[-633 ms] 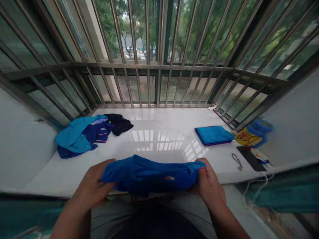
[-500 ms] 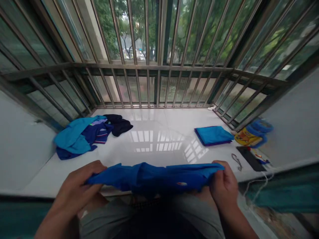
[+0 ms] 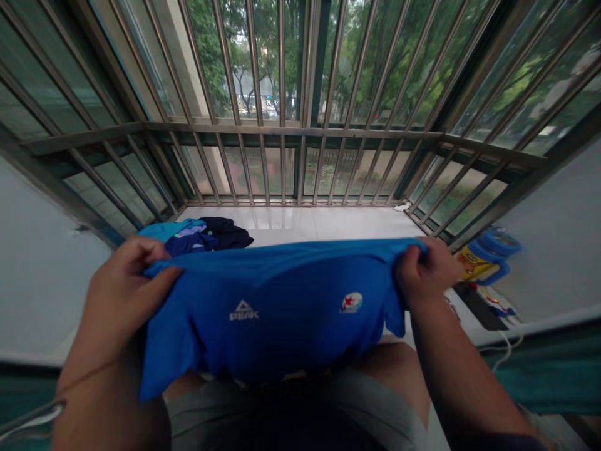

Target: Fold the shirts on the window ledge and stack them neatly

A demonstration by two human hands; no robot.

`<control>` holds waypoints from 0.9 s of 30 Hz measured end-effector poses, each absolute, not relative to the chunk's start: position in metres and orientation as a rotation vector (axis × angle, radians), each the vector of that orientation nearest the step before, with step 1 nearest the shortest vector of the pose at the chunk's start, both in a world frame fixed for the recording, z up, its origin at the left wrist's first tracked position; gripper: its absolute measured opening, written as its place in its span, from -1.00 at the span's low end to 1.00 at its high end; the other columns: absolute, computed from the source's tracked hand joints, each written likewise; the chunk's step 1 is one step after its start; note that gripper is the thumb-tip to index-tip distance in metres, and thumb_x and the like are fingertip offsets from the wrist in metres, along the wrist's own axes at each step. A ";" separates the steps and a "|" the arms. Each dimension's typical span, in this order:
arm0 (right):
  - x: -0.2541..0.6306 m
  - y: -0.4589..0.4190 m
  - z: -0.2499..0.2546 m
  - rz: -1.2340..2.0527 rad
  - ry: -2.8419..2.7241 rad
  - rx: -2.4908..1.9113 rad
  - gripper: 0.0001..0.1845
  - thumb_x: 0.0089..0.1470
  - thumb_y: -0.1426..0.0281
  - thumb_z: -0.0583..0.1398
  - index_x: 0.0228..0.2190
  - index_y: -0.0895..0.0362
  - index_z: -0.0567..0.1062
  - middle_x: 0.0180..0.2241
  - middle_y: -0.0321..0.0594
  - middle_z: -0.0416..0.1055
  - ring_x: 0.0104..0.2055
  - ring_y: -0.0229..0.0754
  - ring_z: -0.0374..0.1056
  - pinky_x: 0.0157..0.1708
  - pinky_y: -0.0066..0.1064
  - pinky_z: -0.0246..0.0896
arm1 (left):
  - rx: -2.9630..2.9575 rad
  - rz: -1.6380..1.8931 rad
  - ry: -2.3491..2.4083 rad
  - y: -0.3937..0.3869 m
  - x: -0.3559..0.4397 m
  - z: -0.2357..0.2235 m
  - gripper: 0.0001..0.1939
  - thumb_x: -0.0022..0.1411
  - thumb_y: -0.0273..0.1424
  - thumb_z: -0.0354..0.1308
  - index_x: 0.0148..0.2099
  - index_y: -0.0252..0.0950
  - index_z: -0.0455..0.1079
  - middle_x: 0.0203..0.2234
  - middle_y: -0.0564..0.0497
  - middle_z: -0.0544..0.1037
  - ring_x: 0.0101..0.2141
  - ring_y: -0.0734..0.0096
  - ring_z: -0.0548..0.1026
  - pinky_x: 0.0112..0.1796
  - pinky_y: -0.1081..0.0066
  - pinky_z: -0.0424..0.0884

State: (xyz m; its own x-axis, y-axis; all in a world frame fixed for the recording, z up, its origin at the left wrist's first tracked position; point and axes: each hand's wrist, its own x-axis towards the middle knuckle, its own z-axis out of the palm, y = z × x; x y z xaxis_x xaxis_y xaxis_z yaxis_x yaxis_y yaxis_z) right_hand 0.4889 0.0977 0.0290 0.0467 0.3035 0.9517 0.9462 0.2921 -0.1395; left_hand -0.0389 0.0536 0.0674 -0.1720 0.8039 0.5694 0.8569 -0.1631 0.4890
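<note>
A blue T-shirt (image 3: 291,313) with a PEAK logo and a small round badge hangs stretched between my hands, its front facing me. My left hand (image 3: 129,282) pinches the shirt's upper left corner. At the upper right corner, my right hand (image 3: 429,272) is closed on the fabric. The shirt's lower part drops towards my lap and fades into shadow. Behind it on the left, a crumpled heap of clothes (image 3: 192,241) in light blue, navy and black lies partly covered by my hand and the shirt.
A white tiled ledge (image 3: 310,222) runs below barred windows (image 3: 300,131). On the right stand a blue and yellow plastic jar (image 3: 488,257), a dark flat object (image 3: 483,307) and a white cord (image 3: 504,351). Walls flank both sides.
Both hands have risen and moved forward, lifting the shirt. Its front has dropped open, showing the logo and badge. The folded clothes on the right of the ledge are now hidden behind it.
</note>
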 end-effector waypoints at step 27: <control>0.394 0.139 -0.190 0.287 -2.328 -1.912 -0.23 0.52 0.02 -0.07 0.54 0.15 0.13 0.58 -0.03 -0.06 0.63 0.11 -0.20 0.55 0.14 -0.35 | -2.297 -0.191 -2.314 0.134 0.071 -0.196 -0.20 0.55 0.11 -0.21 0.64 -0.14 0.03 0.61 -0.09 -0.05 0.57 -0.16 -0.07 0.44 -0.41 -0.08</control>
State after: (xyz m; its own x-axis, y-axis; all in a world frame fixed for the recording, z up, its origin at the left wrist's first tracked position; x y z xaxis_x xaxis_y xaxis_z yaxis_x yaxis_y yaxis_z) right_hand 0.3936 0.1392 -0.1902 -0.1975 0.9798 -0.0310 0.9580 0.1862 -0.2181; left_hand 0.0711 0.1341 -0.1957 -0.0066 1.0000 -0.0057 0.9854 0.0075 0.1700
